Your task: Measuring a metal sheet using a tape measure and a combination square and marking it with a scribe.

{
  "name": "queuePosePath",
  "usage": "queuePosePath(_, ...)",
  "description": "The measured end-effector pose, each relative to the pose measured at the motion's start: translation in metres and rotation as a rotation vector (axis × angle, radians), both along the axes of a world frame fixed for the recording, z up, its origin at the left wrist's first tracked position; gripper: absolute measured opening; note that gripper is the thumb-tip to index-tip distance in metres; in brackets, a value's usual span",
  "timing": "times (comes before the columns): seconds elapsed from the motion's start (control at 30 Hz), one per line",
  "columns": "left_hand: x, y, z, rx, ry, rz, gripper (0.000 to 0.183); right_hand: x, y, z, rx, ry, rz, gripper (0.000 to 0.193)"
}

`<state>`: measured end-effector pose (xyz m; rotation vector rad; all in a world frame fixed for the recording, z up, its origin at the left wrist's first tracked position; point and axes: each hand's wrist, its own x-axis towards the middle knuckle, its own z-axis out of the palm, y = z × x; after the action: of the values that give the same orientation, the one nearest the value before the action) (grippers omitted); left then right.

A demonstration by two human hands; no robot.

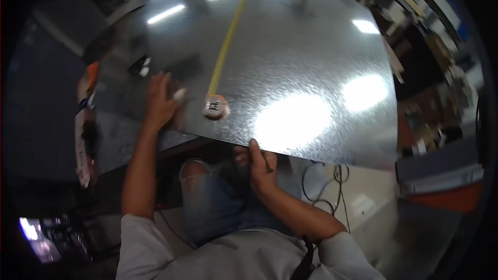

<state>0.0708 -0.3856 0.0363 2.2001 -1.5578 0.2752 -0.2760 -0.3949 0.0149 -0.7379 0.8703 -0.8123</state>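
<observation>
A large shiny metal sheet (301,46) lies before me, tilted in view. My left hand (161,101) is at its near left corner, with the fingers stretched out and slightly blurred. A small pale spot shows beside the thumb; I cannot make out what it is. At the near edge, my right hand (261,166) grips the sheet, thumb on top and the other fingers below the rim. Something thin and dark lies against this hand. Between both hands, a tape measure (215,107) rests on the sheet, its yellow blade (226,46) drawn out toward the far edge.
Under the sheet's left side is a dark work surface (116,140). A long orange and white item (84,135) lies along its left edge, and a small black-and-white object (140,66) is farther in. Black cables (334,186) hang below right. Cluttered shelves (430,72) stand at right.
</observation>
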Motion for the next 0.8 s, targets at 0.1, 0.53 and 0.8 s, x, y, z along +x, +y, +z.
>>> queuePosePath(0.1, 0.02, -0.009, 0.002, -0.029, -0.054, 0.088, 0.072, -0.003, -0.003, -0.015, 0.019, 0.014, 0.099, 0.038)
queuePosePath(0.53, 0.186, -0.025, 0.001, -0.107, -0.001, 0.119, 0.069, -0.119, -0.034, -0.014, -0.029, 0.15, -0.099, 0.045)
queuePosePath(0.8, 0.239, -0.036, -0.014, 0.044, 0.164, 0.146, 0.062, -0.06, 0.012, -0.005, 0.095, 0.185, 0.238, 0.051)
